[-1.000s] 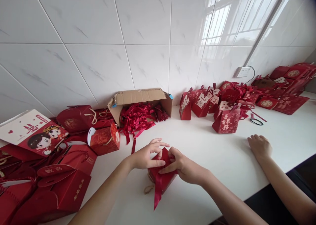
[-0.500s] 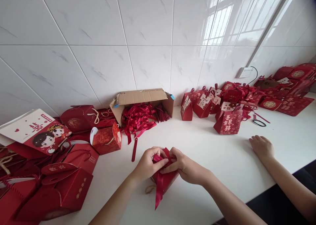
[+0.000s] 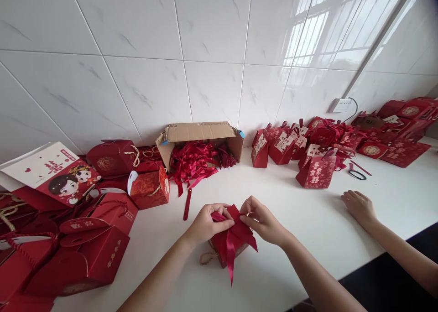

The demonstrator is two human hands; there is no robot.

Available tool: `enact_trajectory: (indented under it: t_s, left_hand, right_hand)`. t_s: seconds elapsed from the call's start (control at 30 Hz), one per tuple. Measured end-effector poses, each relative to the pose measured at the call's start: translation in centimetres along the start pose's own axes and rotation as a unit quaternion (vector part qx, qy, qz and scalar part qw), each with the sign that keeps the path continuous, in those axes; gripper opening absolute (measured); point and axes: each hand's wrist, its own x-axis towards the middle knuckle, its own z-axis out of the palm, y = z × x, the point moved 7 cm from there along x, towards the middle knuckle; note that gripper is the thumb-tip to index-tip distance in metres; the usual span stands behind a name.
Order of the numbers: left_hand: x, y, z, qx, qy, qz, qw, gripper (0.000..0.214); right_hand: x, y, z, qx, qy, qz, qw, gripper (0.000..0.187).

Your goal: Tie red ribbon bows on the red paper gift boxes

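Before me a small red gift box rests on the white counter, its top drawn to a peak. A crimson satin ribbon lies around the upper part, with one tail hanging down the front and another end at the right. My left hand is closed, thumb and fingers pinching the ribbon at the left of the peak. On the opposite side my right hand pinches at the peak's edge; its fingertips partly hide what they grip, seemingly ribbon. A twine loop sticks out at the box's lower left.
Behind stands an open cardboard box of loose ribbons, with a red strip in front. Larger red boxes crowd the left. Tied boxes and scissors are at right, near another person's hand.
My right hand has moved slightly up and away from my left. A ribbon end now shows on the box's right side, and the front tail has swung right.
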Motion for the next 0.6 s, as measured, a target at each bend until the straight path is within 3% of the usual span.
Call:
enact_trajectory:
  t_s: [0.23,0.4,0.47,0.6]
  left_hand:
    - [0.2,-0.4,0.0,-0.023,-0.004,-0.012,1.000,0.038]
    - [-0.1,-0.3,0.1,-0.016,-0.023,-0.030,0.999,0.021]
    - [-0.2,-0.2,0.2,-0.025,-0.040,-0.041,0.998,0.025]
    - [-0.5,0.6,0.0,-0.030,-0.033,-0.019,0.999,0.017]
  right_hand:
    - [0.0,1.9,-1.3,0.085,0.043,0.038,0.995,0.026]
    - [0.0,2.0,-1.3,0.109,0.036,0.044,0.992,0.021]
    - [0.0,1.8,-1.2,0.124,0.028,0.044,0.991,0.018]
    - [-0.2,1.6,-1.1,0.127,0.023,0.045,0.991,0.017]
